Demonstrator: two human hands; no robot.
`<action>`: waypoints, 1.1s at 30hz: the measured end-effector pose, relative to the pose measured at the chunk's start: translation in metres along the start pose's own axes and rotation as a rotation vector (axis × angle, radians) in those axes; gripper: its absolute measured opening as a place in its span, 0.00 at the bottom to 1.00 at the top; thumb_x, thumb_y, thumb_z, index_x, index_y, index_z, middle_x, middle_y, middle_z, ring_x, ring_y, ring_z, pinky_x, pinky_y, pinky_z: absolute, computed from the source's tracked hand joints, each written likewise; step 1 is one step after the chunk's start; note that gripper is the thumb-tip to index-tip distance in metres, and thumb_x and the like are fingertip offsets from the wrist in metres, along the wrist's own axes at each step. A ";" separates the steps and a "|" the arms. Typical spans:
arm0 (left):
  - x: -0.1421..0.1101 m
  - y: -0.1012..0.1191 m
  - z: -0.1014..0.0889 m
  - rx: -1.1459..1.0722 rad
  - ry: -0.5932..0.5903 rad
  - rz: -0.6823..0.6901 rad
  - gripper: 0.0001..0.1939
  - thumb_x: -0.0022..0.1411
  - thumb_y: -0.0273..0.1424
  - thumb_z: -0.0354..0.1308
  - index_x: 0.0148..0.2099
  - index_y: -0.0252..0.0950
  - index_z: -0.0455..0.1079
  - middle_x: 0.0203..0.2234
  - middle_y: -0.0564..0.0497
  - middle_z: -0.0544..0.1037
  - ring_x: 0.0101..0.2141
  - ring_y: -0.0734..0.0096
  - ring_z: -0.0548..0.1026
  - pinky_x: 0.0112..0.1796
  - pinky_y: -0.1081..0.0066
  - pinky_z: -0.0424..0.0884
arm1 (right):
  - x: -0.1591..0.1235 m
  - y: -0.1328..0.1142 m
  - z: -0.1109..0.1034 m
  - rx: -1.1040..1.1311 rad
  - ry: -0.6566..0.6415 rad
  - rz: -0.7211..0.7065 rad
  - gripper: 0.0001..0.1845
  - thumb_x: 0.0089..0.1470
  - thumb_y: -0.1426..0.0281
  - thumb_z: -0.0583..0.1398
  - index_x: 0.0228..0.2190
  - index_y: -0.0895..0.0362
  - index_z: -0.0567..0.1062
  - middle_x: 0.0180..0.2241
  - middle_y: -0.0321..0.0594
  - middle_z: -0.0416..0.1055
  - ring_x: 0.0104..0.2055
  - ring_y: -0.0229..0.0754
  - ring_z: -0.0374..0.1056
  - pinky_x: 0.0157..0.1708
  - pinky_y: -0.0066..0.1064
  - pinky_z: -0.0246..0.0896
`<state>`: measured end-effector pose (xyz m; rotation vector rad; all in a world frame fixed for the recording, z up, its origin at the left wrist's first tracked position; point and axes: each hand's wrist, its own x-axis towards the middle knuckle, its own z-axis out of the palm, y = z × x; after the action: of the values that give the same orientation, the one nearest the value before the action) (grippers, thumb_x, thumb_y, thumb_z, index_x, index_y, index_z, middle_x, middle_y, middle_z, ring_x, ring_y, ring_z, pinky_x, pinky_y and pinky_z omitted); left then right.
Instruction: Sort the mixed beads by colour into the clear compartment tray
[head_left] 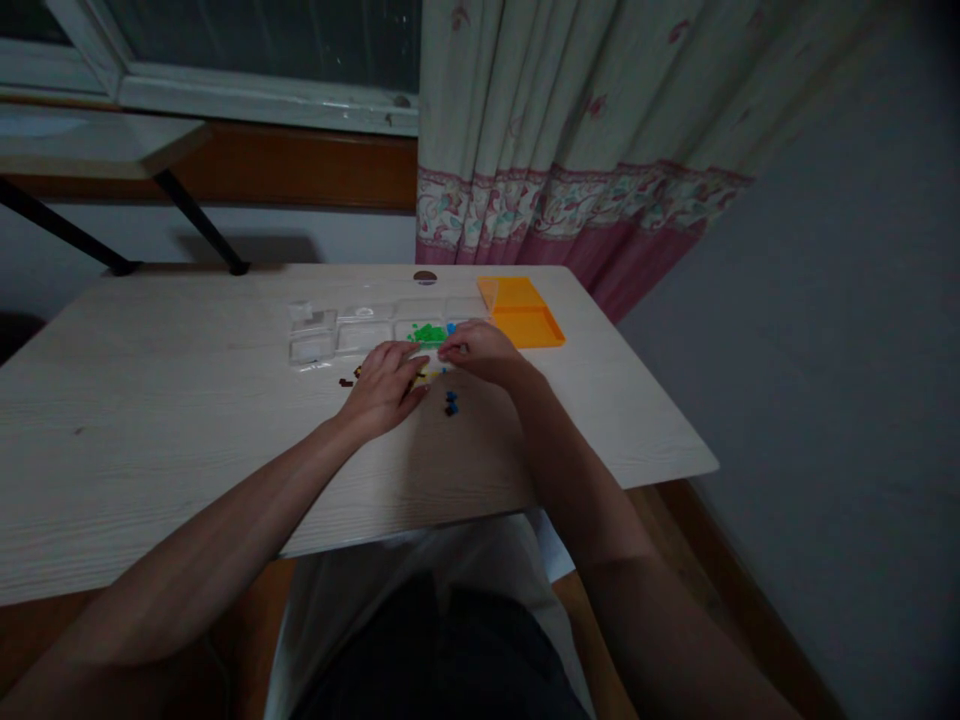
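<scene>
My left hand (384,385) lies over the table, its fingers stretched out and spread above small yellow pieces (430,376). Bent into a pinch, the fingers of my right hand (480,348) are at the front edge of a clear compartment tray (365,335); whatever they grip is hidden. One tray compartment, just beyond my fingertips, holds small bright green pieces (429,334). A few blue pieces (451,328) show beside the green ones. Small dark brown pieces (346,382) lie left of my left hand. Blue and black pieces (451,404) rest on the table between my forearms.
An orange open box (525,312) stands right of the tray. A brown round thing (425,277) lies at the table's back edge. Black legs (201,222) carry a raised shelf (97,145) at the back left. A curtain (577,130) hangs behind the pale wooden table (187,420).
</scene>
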<state>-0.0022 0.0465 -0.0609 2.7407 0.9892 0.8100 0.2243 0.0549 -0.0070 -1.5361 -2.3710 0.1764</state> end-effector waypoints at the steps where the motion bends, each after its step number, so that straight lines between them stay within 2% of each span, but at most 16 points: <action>1: 0.000 -0.001 0.000 0.000 0.001 -0.003 0.22 0.66 0.36 0.54 0.61 0.39 0.66 0.59 0.40 0.65 0.60 0.49 0.58 0.59 0.47 0.59 | -0.001 -0.002 -0.003 -0.018 -0.044 -0.002 0.10 0.55 0.71 0.61 0.35 0.54 0.84 0.35 0.39 0.79 0.40 0.41 0.69 0.45 0.31 0.58; 6: 0.000 -0.002 0.000 0.008 0.007 0.000 0.21 0.66 0.36 0.55 0.59 0.38 0.67 0.58 0.40 0.66 0.59 0.50 0.59 0.59 0.49 0.60 | -0.003 -0.006 -0.005 -0.069 -0.153 0.036 0.10 0.52 0.73 0.63 0.36 0.55 0.84 0.37 0.42 0.80 0.43 0.45 0.70 0.45 0.33 0.60; 14: 0.000 -0.002 0.000 -0.021 -0.011 -0.008 0.21 0.65 0.36 0.55 0.59 0.40 0.67 0.57 0.41 0.67 0.58 0.50 0.60 0.58 0.48 0.61 | -0.001 -0.006 0.001 -0.091 -0.168 0.054 0.07 0.52 0.75 0.64 0.32 0.55 0.84 0.35 0.43 0.79 0.43 0.46 0.70 0.45 0.33 0.62; 22: 0.001 -0.002 -0.001 -0.018 0.000 0.017 0.20 0.66 0.35 0.55 0.59 0.38 0.67 0.56 0.41 0.67 0.58 0.51 0.61 0.58 0.50 0.62 | 0.001 -0.007 0.002 -0.067 -0.182 0.052 0.09 0.52 0.75 0.64 0.35 0.55 0.84 0.38 0.43 0.79 0.45 0.45 0.70 0.47 0.33 0.61; 33: 0.000 -0.004 0.001 -0.007 -0.006 0.029 0.20 0.66 0.35 0.54 0.59 0.37 0.67 0.56 0.40 0.68 0.57 0.51 0.62 0.57 0.50 0.62 | 0.001 -0.004 0.004 0.024 -0.157 0.065 0.08 0.51 0.76 0.63 0.31 0.57 0.83 0.35 0.43 0.79 0.41 0.43 0.69 0.41 0.30 0.61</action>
<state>-0.0040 0.0497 -0.0625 2.7560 0.9465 0.8069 0.2195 0.0545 -0.0096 -1.6444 -2.4284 0.3505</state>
